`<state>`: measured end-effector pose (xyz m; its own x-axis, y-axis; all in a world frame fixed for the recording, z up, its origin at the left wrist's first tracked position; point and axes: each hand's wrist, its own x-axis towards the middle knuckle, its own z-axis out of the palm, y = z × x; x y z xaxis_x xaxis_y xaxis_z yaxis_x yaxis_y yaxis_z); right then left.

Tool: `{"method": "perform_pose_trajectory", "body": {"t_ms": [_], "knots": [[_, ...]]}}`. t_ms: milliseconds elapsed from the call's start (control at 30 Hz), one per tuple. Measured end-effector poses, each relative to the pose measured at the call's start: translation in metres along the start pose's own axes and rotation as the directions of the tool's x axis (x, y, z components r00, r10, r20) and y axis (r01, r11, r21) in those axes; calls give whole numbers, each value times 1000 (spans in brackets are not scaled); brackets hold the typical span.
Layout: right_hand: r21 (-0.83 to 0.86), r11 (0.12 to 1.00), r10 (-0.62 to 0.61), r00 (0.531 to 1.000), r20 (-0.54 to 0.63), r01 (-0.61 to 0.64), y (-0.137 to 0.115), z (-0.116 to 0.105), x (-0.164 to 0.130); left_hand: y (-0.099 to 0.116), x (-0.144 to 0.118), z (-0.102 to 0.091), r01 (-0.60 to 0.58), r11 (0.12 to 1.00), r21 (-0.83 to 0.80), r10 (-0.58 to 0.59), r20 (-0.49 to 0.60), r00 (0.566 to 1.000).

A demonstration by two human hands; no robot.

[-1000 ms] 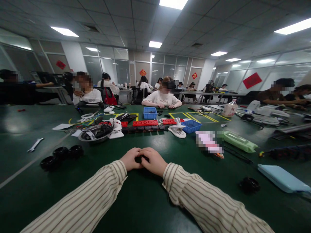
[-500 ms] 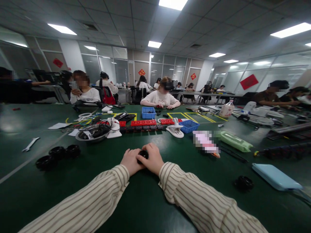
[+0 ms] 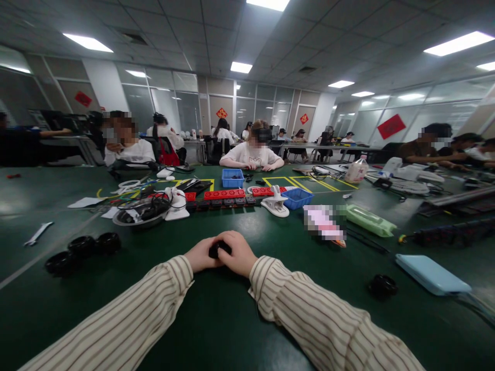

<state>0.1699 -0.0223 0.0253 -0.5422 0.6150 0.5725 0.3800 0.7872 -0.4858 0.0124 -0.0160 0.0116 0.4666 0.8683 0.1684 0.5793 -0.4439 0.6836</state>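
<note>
Both of my hands meet on the green table (image 3: 216,314) in front of me, in striped sleeves. My left hand (image 3: 199,254) and my right hand (image 3: 238,252) are closed together around a small black round part (image 3: 217,249), which shows only between the fingers. Three black wheels (image 3: 79,248) lie in a row to the left, apart from my hands. Another black wheel (image 3: 382,286) lies alone at the right.
A metal bowl of cables (image 3: 141,212), red and black blocks (image 3: 224,198), blue bins (image 3: 296,198), a white clamp (image 3: 275,204), a wrench (image 3: 37,233), a green pouch (image 3: 369,219) and a light blue case (image 3: 431,273) lie around. Other people sit across the table.
My hands stay clasped on the black part and have shifted slightly left and down in view. The camera has tilted a little, moving the scene leftward.
</note>
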Motion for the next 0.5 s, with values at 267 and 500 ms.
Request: {"method": "perform_pose_trajectory", "body": {"t_ms": [267, 500], "knots": [[-105, 974, 191, 976, -108, -203, -1, 2, -1, 12, -7, 12, 192, 884, 426, -106, -218, 970], [-64, 988, 134, 990, -51, -137, -1, 4, 2, 10, -2, 6, 149, 906, 396, -107, -126, 986]]}}
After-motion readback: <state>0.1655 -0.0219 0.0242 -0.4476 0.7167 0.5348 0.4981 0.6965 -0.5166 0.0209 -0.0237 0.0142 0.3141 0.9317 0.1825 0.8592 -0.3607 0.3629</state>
